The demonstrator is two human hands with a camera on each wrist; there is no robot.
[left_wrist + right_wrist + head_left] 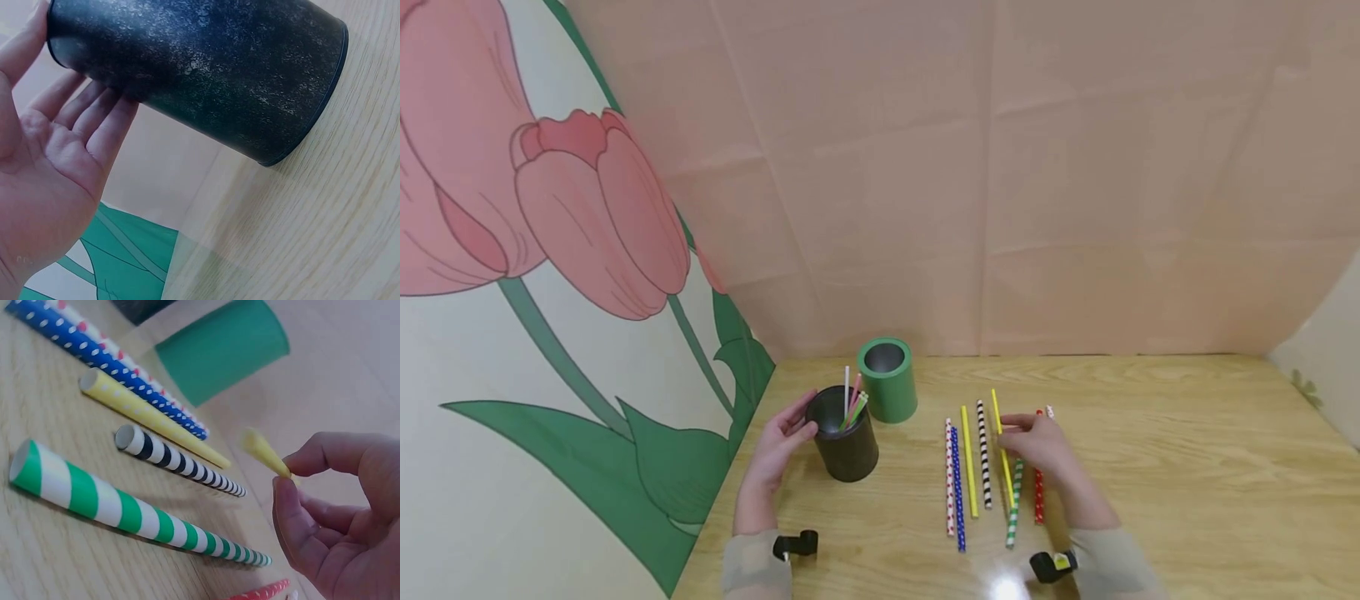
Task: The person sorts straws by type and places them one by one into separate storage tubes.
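Observation:
My left hand (775, 454) holds the side of a black cup (852, 458) near its rim, thumb in front and fingers behind. White, pink and green straws (847, 382) lean inside that cup. Between thumb and fingertips, my right hand (1037, 442) pinches a plain yellow straw (997, 406), which slants above the table in the right wrist view. On the wood below lie a green-striped straw (100, 499), a black-striped straw (172, 460), a dotted yellow straw (147, 415), a blue dotted straw (75, 342) and a red-dotted white straw (950, 483).
A green cup (895, 398) stands behind and right of the black one. Partly under my right hand is a red dotted straw (1039, 504), with a white dotted tip (1050, 411) beside it. A tulip-printed wall (587, 350) borders the table's left side; a pinkish sheet (1037, 208) hangs behind.

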